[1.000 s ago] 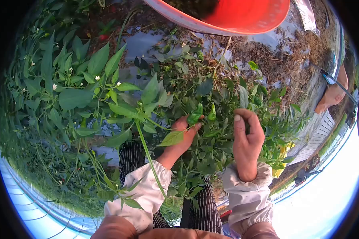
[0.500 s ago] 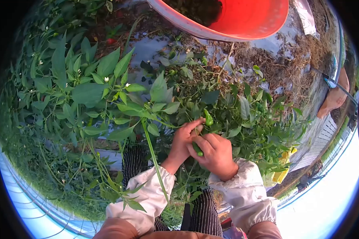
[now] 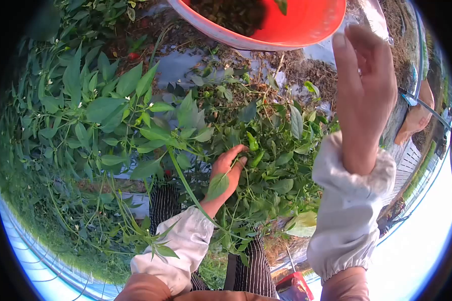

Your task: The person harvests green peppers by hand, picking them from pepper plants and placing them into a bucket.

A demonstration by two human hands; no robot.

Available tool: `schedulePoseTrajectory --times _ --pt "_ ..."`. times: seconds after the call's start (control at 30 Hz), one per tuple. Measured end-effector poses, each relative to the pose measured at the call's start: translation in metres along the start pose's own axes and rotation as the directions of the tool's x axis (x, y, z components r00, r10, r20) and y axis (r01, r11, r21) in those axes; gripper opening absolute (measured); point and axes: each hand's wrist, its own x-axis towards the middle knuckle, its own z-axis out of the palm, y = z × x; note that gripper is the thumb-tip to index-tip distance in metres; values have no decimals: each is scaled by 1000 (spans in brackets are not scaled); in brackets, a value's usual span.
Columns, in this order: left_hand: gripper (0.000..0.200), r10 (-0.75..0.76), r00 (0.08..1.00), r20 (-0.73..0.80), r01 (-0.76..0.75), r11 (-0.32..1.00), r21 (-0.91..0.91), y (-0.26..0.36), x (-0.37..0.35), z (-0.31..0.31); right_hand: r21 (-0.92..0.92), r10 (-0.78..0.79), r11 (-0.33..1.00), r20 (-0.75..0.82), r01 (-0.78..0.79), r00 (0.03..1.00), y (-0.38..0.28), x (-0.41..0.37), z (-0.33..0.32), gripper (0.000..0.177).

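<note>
Low in the pepper plant, my left hand (image 3: 228,173) pinches at a stem between thumb and forefinger. Just past its fingertips are two green peppers, an upper pepper (image 3: 252,142) and a lower pepper (image 3: 257,159). A leaf (image 3: 218,186) covers part of the back of this hand. My right hand (image 3: 366,83) is raised beside the red bucket (image 3: 306,22), fingers apart and holding nothing. Over the bucket's opening a green pepper (image 3: 282,6) shows in mid-air, cut by the top edge of the view. Dark contents, partly shadowed, lie inside the bucket.
Leafy pepper plants (image 3: 105,110) with white flowers fill the left side. A long green stem (image 3: 188,188) crosses in front of my left forearm. Dry plant litter (image 3: 311,75) lies below the bucket. A person's bare foot (image 3: 416,118) is at the right, and a red package (image 3: 295,287) lies below.
My right hand has left the plant, moved up and right to the bucket, and let go of a green pepper. The left hand stays at the plant. The view has shifted slightly.
</note>
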Motion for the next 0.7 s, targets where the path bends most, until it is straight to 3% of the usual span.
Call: schedulePoseTrajectory --times 0.03,0.07,0.1,0.13,0.17,0.2,0.23,0.3,0.33,0.4,0.43,0.47,0.57,0.63,0.67,0.7 --pt "31 -6 1000 0 6 1000 -16 -1 -2 0 165 220 955 167 -247 961 -11 -26 -6 31" --pt "32 -14 1000 3 14 999 -28 -2 -3 -1 274 390 824 361 -496 847 -17 -55 -7 30" --pt "32 -15 1000 2 15 1000 -23 0 -4 -4 122 365 846 577 -519 730 -14 -81 0 28" --pt "33 -40 999 22 41 998 -47 6 -5 -6 -88 321 919 733 -384 600 -3 -108 12 31" --pt "33 -59 997 43 62 995 -72 10 -4 -7 -222 354 915 843 -337 406 3 -127 23 38" --pt "35 -11 1000 -13 10 996 -83 1 -4 -2 -299 385 907 874 -296 295 7 -146 33 44" --pt "35 -3 1000 -13 2 997 -78 1 -3 -2 -261 379 882 888 -391 262 9 -157 37 45" --pt "37 -12 1000 5 13 997 -72 -1 -4 -3 -149 319 901 865 -408 387 10 -167 33 34" --pt "37 -65 997 32 68 991 -118 1 -5 -5 -148 319 899 866 -413 384 5 -170 28 34" --pt "33 -47 999 -10 45 991 -127 -8 -8 0 73 209 903 786 -423 582 -11 -171 10 22" --pt "29 -15 998 -64 6 990 -140 -6 -5 1 161 46 958 730 -238 682 -17 -172 4 15" --pt "28 66 995 -69 -76 986 -149 -4 -4 1 206 -32 963 722 -171 691 -22 -178 -1 16" --pt "29 47 998 -34 -48 999 -23 -6 -2 2 315 -163 946 670 -78 724 -30 -185 -11 21" --pt "28 39 998 -57 -41 999 -27 -16 -5 6 420 -65 872 606 -250 793 -31 -175 -20 26" --pt "29 12 999 -40 -15 998 -65 -21 -8 7 438 19 810 645 -390 764 -29 -166 -23 28" --pt "30 -13 1000 -19 11 995 -103 -24 -9 9 374 198 733 683 -569 703 -36 -147 -31 23"
